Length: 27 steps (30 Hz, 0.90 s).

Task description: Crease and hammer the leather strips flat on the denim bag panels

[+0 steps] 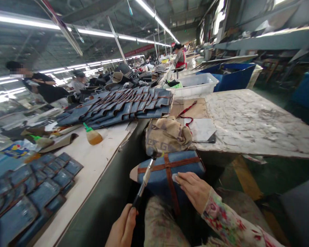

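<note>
My left hand [123, 224] is wrapped round the dark grip of a hammer [145, 178], whose head is raised in front of a patterned cloth bundle [168, 133]. Across my lap lies a blue panel with brown straps [157, 168], the straps crossing near its middle. My right hand [193, 188] rests on this panel beside the upright strap, fingers together. At its fingertips a small whitish piece [174, 177] shows; its kind is unclear.
On the left table [110, 137] lie overlapping blue panels [128, 103], a glue bottle with green nozzle [93, 134] and blue pocket pieces [41, 188]. A worn table [247, 120] stands right, with white [198, 84] and blue bins [229, 77] behind. Other people work farther off.
</note>
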Motion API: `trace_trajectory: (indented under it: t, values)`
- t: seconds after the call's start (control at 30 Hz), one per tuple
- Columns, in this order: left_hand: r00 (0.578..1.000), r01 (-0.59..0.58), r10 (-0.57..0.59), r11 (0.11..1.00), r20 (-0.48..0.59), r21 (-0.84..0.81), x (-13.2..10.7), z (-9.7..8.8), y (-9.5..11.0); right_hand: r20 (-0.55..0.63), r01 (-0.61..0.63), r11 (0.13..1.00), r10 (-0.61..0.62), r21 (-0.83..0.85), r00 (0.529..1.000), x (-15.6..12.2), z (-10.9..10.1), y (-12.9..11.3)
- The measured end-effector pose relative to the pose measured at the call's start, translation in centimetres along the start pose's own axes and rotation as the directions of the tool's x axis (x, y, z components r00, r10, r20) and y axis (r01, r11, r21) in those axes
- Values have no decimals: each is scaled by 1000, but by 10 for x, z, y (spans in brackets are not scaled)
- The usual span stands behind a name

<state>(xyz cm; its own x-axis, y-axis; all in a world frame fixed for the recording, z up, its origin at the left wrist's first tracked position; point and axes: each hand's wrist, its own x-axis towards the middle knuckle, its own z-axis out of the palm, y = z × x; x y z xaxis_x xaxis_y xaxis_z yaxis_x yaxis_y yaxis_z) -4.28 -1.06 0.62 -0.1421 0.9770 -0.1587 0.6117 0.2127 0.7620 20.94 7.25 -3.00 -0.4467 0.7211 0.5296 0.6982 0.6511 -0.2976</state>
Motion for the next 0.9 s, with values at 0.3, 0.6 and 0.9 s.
trace_trajectory:
  t: [0.3, 0.6, 0.9]
  values:
    - [978, -80, 62, 994, 200, 81, 9, 16, 29, 2, -4, 997, 4, -80, 1000, -7, 1, 8]
    - [961, -197, 154, 965, 230, 174, 35, 19, 44, 56, -30, 991, 37, -130, 998, -12, -5, 9]
    - [955, -219, 173, 959, 241, 181, 35, 24, 47, 69, -25, 993, 33, -111, 997, -12, -5, 9]
